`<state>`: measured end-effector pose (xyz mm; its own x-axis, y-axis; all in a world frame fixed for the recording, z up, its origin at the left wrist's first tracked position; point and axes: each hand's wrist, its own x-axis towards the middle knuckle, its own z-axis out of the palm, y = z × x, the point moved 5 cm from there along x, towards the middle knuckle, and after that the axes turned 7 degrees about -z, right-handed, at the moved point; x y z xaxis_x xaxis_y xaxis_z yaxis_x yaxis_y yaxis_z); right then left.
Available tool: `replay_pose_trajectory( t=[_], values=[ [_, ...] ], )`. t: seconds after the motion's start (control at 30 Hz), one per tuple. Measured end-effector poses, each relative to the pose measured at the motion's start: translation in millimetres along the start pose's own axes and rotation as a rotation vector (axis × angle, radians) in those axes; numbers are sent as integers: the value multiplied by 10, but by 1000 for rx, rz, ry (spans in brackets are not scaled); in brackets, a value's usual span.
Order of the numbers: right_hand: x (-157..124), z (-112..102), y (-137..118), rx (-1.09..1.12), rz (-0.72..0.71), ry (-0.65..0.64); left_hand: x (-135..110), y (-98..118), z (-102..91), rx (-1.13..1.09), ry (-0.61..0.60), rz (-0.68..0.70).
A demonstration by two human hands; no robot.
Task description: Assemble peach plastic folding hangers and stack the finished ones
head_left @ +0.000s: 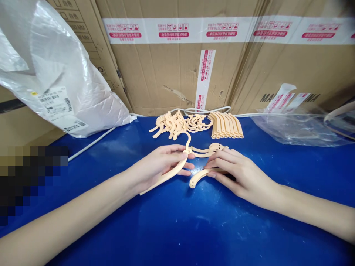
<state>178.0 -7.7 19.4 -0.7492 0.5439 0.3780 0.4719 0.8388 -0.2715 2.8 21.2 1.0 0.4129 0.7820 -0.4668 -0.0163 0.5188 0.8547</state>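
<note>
The left hand [172,159], nearer the person than the neat row of cream curved plastic bars [226,125] and to its left, was closed by thumb and forefinger on a cream curved plastic arm with a hook [166,178], its other fingers loosely spread. The right hand [235,168], directly on the near side of the row, pinched a cream round-ended plastic bar [195,180] and covered its far end.

Between that hand and the row lay a cream plastic piece with a rounded, holed head [217,148], partly hidden by the fingers. Left of the row sat cream plastic hooks [196,123], then a heap of cream wavy plastic pieces [168,123]; to its right, a crumpled clear plastic bag [294,129].

The row rested on a glossy blue counter [177,229]; behind it stood brown taped cardboard boxes [166,70], and far left, a white plastic sack with a label [74,74].
</note>
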Motion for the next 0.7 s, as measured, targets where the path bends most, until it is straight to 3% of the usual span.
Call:
replay_pose_trajectory(
  t=[0.33,0.47,0.7],
  values=[
    [-29,-30,136,-80,17,45,28,-12,-8,12,-128,28],
    [-47,-24,143,-41,59,23,17,-4,-3,26,-111,21],
    [-46,-31,94,-109,-1,28,-26,-5,27,120,-57,-69]
  ],
)
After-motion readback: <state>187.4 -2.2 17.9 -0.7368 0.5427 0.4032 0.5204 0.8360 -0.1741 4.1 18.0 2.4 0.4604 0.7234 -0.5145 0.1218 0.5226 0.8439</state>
